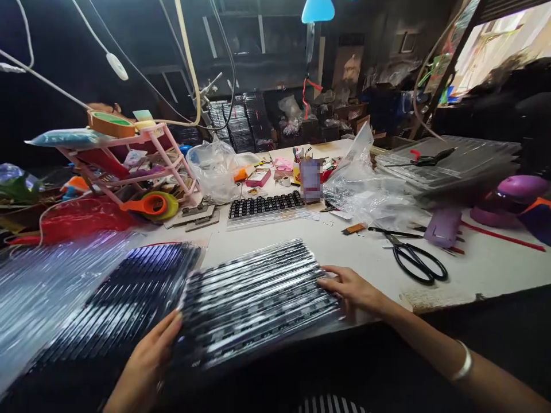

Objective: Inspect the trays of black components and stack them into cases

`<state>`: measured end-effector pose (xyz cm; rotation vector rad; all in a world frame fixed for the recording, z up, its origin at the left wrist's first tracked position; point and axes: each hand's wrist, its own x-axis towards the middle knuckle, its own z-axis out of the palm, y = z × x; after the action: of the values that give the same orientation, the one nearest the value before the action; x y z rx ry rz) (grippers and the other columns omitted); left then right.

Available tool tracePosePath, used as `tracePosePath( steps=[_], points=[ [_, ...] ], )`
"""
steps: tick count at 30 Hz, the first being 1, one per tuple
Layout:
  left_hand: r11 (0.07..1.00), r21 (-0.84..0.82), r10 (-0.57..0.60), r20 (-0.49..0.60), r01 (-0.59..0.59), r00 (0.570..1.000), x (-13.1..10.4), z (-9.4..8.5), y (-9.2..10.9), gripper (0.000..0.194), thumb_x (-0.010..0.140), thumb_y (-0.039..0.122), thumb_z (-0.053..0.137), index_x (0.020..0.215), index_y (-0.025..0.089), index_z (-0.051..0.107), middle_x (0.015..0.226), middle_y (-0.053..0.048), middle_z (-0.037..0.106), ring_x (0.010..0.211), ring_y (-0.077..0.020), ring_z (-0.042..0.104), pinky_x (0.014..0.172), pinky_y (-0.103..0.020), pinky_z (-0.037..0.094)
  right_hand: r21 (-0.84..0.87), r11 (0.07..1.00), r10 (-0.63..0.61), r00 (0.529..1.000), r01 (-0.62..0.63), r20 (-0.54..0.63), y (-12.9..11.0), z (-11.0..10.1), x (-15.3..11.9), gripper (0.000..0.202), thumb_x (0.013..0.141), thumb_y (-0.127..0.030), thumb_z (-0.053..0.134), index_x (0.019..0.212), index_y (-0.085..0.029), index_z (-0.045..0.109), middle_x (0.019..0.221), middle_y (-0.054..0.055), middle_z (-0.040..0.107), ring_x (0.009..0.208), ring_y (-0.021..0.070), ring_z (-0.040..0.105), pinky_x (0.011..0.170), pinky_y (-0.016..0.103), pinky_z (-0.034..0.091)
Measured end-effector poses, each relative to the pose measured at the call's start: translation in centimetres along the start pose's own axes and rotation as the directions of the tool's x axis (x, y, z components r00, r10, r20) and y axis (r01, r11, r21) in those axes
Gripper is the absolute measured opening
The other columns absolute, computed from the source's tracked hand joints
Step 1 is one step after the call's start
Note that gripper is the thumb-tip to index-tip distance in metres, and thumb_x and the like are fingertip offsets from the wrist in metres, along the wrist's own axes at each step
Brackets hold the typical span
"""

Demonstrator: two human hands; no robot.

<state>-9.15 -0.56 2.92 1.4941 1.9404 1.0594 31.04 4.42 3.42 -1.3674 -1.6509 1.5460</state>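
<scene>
Between my two hands is a ribbed clear plastic tray with rows of small dark parts in it, tilted above the table's front edge. My left hand grips its left end, thumb on top. At the right end, my right hand pinches the edge between thumb and fingers. Just left of the tray lies a stack of similar dark-filled trays. Further back on the table sits another tray with rows of black parts. What the parts are, I cannot make out.
Black-handled scissors lie to the right on the white table. A pink rack with tape rolls stands at the back left. Crumpled clear bags and stacked clear trays occupy the back right. Cables hang overhead.
</scene>
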Motion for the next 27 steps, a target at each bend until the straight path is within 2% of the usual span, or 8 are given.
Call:
tracePosePath(
  steps=[2, 4, 6, 10, 13, 16, 20, 27],
  points=[
    [0.988, 0.151, -0.024, 0.069, 0.013, 0.997, 1.4, 1.7, 1.5, 0.05, 0.081, 0.056, 0.042, 0.103, 0.02, 0.069, 0.108, -0.008, 0.07, 0.103, -0.0285, 0.064, 0.085, -0.04, 0.052, -0.261, 0.965, -0.03, 0.985, -0.015, -0.171, 0.8, -0.5, -1.6, 0.053, 0.088, -0.055, 0.044, 0.121, -0.016, 0.055, 0.062, 0.0, 0.058, 0.052, 0.0154, 0.054, 0.052, 0.028, 0.045],
    [0.936, 0.351, -0.007, 0.112, -0.033, 0.994, 2.5, 3.0, 2.5, 0.05, 0.079, 0.057, 0.043, 0.102, 0.022, 0.07, 0.104, -0.01, 0.071, 0.101, -0.0321, 0.064, 0.086, -0.045, 0.049, -0.543, 0.834, -0.063, 0.961, -0.097, -0.269, 1.8, -0.6, -2.5, 0.056, 0.089, -0.056, 0.042, 0.123, -0.014, 0.056, 0.055, 0.0, 0.057, 0.051, 0.0198, 0.056, 0.053, 0.032, 0.045],
    [0.894, 0.447, -0.008, 0.105, -0.04, 0.994, 2.7, 3.7, 2.8, 0.047, 0.077, 0.059, 0.047, 0.101, 0.025, 0.07, 0.093, -0.009, 0.073, 0.094, -0.0342, 0.065, 0.085, -0.049, 0.047, -0.672, 0.723, -0.102, 0.936, -0.163, -0.336, 2.8, -0.5, -2.8, 0.063, 0.088, -0.06, 0.041, 0.127, -0.013, 0.054, 0.052, 0.0, 0.056, 0.05, 0.0226, 0.057, 0.051, 0.034, 0.044],
    [0.882, 0.466, 0.068, 0.025, -0.072, 0.997, 1.0, 4.4, 2.4, 0.047, 0.08, 0.053, 0.045, 0.108, 0.023, 0.068, 0.096, -0.011, 0.067, 0.094, -0.031, 0.059, 0.089, -0.047, 0.042, -0.691, 0.722, -0.4, 0.832, 0.027, -0.385, 4.3, 0.3, -2.9, 0.061, 0.091, -0.056, 0.037, 0.136, -0.015, 0.044, 0.088, 0.009, 0.066, 0.079, 0.0246, 0.064, 0.067, 0.037, 0.052],
    [0.904, 0.415, 0.141, -0.054, -0.106, 0.988, -0.4, 5.6, 2.0, 0.051, 0.084, 0.049, 0.037, 0.116, 0.018, 0.063, 0.105, -0.013, 0.061, 0.101, -0.0293, 0.054, 0.093, -0.048, 0.04, -0.741, 0.658, -0.553, 0.755, 0.136, -0.353, 5.0, 0.9, -2.5, 0.047, 0.095, -0.044, 0.036, 0.138, -0.024, 0.042, 0.122, 0.012, 0.059, 0.107, 0.0268, 0.057, 0.084, 0.043, 0.049],
    [0.931, 0.33, 0.188, -0.059, -0.158, 0.98, -0.8, 7.1, 2.0, 0.05, 0.087, 0.047, 0.035, 0.118, 0.017, 0.061, 0.113, -0.012, 0.06, 0.109, -0.0263, 0.053, 0.098, -0.045, 0.038, -0.773, 0.629, -0.546, 0.754, 0.08, -0.366, 5.4, 1.0, -1.5, 0.044, 0.097, -0.036, 0.031, 0.136, -0.022, 0.045, 0.134, 0.015, 0.051, 0.116, 0.0303, 0.052, 0.088, 0.05, 0.045],
    [0.958, 0.23, 0.185, -0.048, -0.169, 0.982, -0.6, 8.3, 2.4, 0.043, 0.087, 0.046, 0.044, 0.117, 0.021, 0.061, 0.123, -0.01, 0.06, 0.116, -0.0264, 0.051, 0.103, -0.049, 0.036, -0.742, 0.67, -0.509, 0.724, -0.006, -0.466, 5.7, 0.5, -0.4, 0.047, 0.097, -0.036, 0.028, 0.133, -0.015, 0.049, 0.139, 0.02, 0.046, 0.122, 0.0341, 0.048, 0.093, 0.057, 0.041],
    [0.992, -0.057, 0.111, -0.019, -0.112, 0.994, -1.1, 8.0, 4.1, 0.043, 0.089, 0.043, 0.046, 0.124, 0.019, 0.058, 0.139, -0.008, 0.05, 0.131, -0.0216, 0.041, 0.11, -0.039, 0.03, -0.485, 0.863, -0.418, 0.734, 0.137, -0.535, 4.2, 0.2, -1.4, 0.041, 0.093, -0.036, 0.044, 0.13, -0.02, 0.053, 0.145, 0.013, 0.042, 0.132, 0.0276, 0.041, 0.102, 0.049, 0.041]
  ],
)
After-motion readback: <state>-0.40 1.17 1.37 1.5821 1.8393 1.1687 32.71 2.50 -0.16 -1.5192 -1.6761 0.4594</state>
